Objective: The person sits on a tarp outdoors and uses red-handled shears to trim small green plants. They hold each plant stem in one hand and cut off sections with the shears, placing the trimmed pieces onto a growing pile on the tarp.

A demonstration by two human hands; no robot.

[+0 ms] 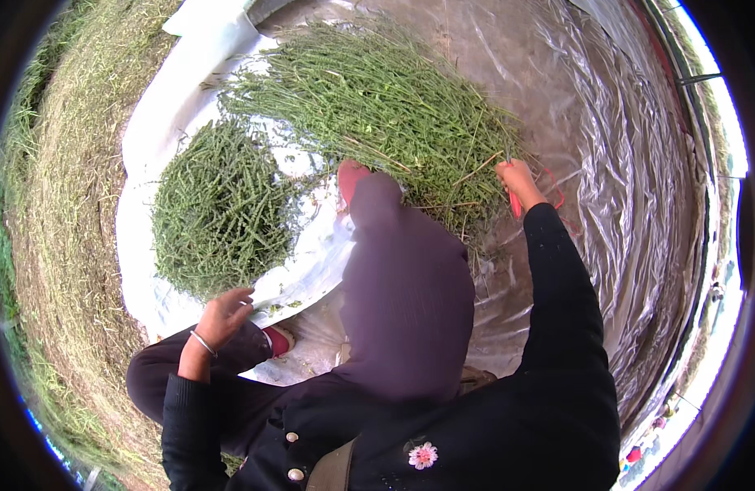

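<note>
A heap of short green plant tips (221, 208) lies on a white plastic sheet (141, 159) at the left. Beyond my legs, a larger pile of long green stems (377, 98) stretches from the sheet to the right. My right hand (517, 179) is closed around the red handles of a small cutting tool (515, 204), at the right edge of the stems; its dark tip points up, away from me. My left hand (229, 313) is at the near edge of the heap of tips, fingers apart, with nothing held in it.
Clear plastic film (616, 184), wrinkled at the right, covers the ground under the stems. A red cord (558, 190) lies beside my right wrist. My red shoes (353, 178) rest near both piles. Dry cut grass (76, 215) covers the ground at the left.
</note>
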